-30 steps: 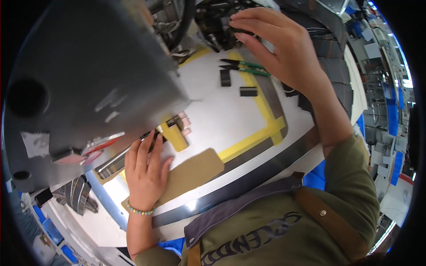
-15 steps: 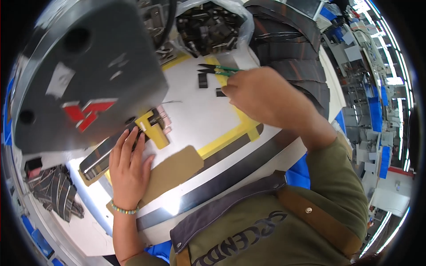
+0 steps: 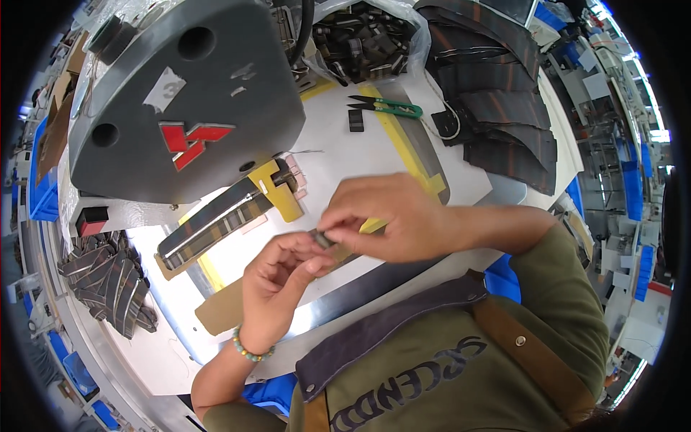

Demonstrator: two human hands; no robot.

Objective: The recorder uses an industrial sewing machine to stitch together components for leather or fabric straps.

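Above the near part of the white work surface, my two hands meet at a small dark fabric loop [image 3: 322, 239]. Thumb and fingers of my right hand [image 3: 403, 219] pinch it from the right. My left hand [image 3: 277, 277], palm turned up and fingers curled, holds its other side; the fingertips partly cover it. Beyond them, a striped fabric strip [image 3: 216, 227] lies on a brown card template [image 3: 167, 268] that reaches toward a yellow guide piece [image 3: 279, 194] at the sewing machine [image 3: 209, 119]. A second small dark piece [image 3: 355, 121] lies flat near green-handled thread snips [image 3: 392, 108].
A clear plastic bag [image 3: 416, 50] full of small dark pieces stands at the back. Dark striped panels [image 3: 497, 108] are stacked at the right, with a white cord [image 3: 439, 133] beside them. Striped fabric [image 3: 108, 281] is heaped at the left. Another brown card [image 3: 219, 309] lies near my left wrist.
My right hand has come from beside the snips toward me, bringing a small dark loop. My left hand has left the striped strip and closed on that loop. The view has shifted.
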